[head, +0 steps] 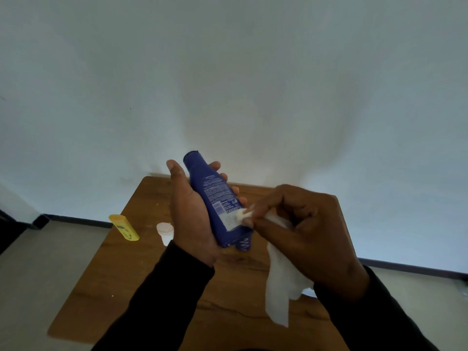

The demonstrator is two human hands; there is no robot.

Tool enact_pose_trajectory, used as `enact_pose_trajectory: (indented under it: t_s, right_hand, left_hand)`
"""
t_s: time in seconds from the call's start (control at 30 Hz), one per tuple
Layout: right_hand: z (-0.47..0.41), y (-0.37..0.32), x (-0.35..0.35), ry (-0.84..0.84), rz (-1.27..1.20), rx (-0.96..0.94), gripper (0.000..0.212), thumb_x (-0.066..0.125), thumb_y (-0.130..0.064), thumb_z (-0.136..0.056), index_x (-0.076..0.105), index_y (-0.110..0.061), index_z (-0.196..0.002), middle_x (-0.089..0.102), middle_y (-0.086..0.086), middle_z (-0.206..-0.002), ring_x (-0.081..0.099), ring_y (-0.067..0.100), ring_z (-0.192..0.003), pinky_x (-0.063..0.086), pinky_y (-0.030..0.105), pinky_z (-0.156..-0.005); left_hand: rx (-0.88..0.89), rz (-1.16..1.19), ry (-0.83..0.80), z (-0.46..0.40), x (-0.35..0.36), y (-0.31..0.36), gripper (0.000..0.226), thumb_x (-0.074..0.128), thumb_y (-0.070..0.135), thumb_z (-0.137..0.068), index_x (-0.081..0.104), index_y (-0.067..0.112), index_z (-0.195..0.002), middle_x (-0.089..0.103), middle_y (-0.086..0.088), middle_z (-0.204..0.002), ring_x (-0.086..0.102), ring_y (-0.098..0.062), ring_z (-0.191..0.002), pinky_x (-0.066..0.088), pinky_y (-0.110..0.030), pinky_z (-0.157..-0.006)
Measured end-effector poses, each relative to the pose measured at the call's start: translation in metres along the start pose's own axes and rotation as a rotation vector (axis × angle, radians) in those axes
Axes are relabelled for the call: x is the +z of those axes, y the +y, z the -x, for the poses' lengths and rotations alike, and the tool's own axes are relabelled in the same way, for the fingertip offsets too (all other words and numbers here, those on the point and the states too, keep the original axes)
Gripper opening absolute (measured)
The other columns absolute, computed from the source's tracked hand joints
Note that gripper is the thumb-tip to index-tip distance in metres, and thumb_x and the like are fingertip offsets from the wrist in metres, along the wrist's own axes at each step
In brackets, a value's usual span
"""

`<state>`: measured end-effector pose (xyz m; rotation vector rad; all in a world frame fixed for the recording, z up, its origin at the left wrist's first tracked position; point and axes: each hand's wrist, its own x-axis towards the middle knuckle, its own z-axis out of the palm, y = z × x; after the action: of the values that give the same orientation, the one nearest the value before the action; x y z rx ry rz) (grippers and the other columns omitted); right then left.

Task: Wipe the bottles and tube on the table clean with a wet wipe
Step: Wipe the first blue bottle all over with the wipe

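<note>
So the blue bottle (pixel 217 201) is up in the air over the table (pixel 141 262), lying tilted in the left hand (pixel 195 224), with its cap end pointing away toward the wall and its flat bottom toward the camera. The thumb runs along one side and the fingertips peek out around the other, so that hand's properly wrapped around it. The back label is facing up, white print on blue, too small to read. You can't see what's inside since it's opaque. The right hand (pixel 304 231) has a white wipe (pixel 278 287) bunched up between thumb and fingers, and a little wad of it is pressed right against the lower part of the label, while the rest of the wipe hangs down loose below the hand. Over on the left part of the table there's a yellow bottle (pixel 124 228), leaning in the wide-angle view, and just beside it a small white bottle (pixel 166 233) with a pale pinkish top, partly hidden behind the left wrist. Both arms are in dark sleeves. The table is brown wood grain with a few tiny pale specks on it, pushed up close to a plain whitish wall (pixel 228 72), with a dark baseboard and a light grey floor either side.
</note>
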<state>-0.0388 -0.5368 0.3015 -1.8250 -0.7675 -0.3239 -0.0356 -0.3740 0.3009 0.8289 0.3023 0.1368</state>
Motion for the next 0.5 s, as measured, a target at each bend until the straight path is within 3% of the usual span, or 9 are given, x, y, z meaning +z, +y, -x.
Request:
enact_pose_trajectory:
  t_s: [0.1, 0.23, 0.37, 0.43, 0.5]
  right_hand:
    - [0.004, 0.002, -0.005, -0.043, -0.036, 0.017, 0.013, 0.076, -0.033, -0.082, 0.074, -0.02, -0.084, 0.075, -0.009, -0.085, 0.071, 0.024, -0.068, 0.056, 0.045, -0.055]
    - [0.009, -0.006, 0.007, -0.168, -0.097, 0.04, 0.021, 0.072, -0.039, -0.085, 0.073, -0.022, -0.097, 0.075, -0.012, -0.102, 0.072, 0.015, -0.101, 0.063, 0.029, -0.072]
    - [0.0, 0.005, 0.009, 0.048, 0.07, 0.108, 0.017, 0.071, -0.046, -0.08, 0.07, -0.029, -0.083, 0.072, -0.006, -0.077, 0.067, 0.018, -0.064, 0.055, 0.041, -0.054]
    - [0.003, 0.004, 0.004, -0.007, 0.034, 0.098, 0.015, 0.072, -0.041, -0.08, 0.072, -0.026, -0.082, 0.073, -0.005, -0.079, 0.069, 0.02, -0.066, 0.055, 0.044, -0.056]
    - [0.007, -0.006, 0.005, -0.178, -0.064, 0.062, 0.015, 0.074, -0.036, -0.082, 0.073, -0.022, -0.088, 0.075, -0.01, -0.092, 0.073, 0.015, -0.083, 0.061, 0.037, -0.066]
  left_hand:
    - [0.042, -0.027, 0.069, 0.002, 0.0, 0.001, 0.075, 0.03, 0.072, -0.092, 0.058, 0.011, -0.125, 0.06, -0.007, -0.08, 0.063, -0.022, -0.063, 0.055, -0.032, -0.056]
    - [0.024, 0.025, 0.131, 0.008, 0.007, -0.008, 0.062, 0.035, 0.068, -0.094, 0.059, 0.013, -0.111, 0.06, -0.005, -0.072, 0.062, -0.018, -0.058, 0.054, -0.03, -0.051]
    - [0.027, 0.006, 0.155, 0.01, 0.006, -0.014, 0.062, 0.037, 0.07, -0.092, 0.059, 0.015, -0.111, 0.06, -0.005, -0.076, 0.062, -0.019, -0.062, 0.054, -0.032, -0.057]
    - [0.039, 0.008, 0.184, 0.011, 0.006, -0.014, 0.061, 0.038, 0.069, -0.092, 0.06, 0.015, -0.109, 0.06, -0.006, -0.077, 0.061, -0.019, -0.061, 0.054, -0.032, -0.057]
    - [0.026, 0.029, 0.2, 0.012, 0.007, -0.015, 0.057, 0.04, 0.068, -0.092, 0.059, 0.015, -0.107, 0.06, -0.006, -0.076, 0.062, -0.018, -0.059, 0.055, -0.03, -0.054]
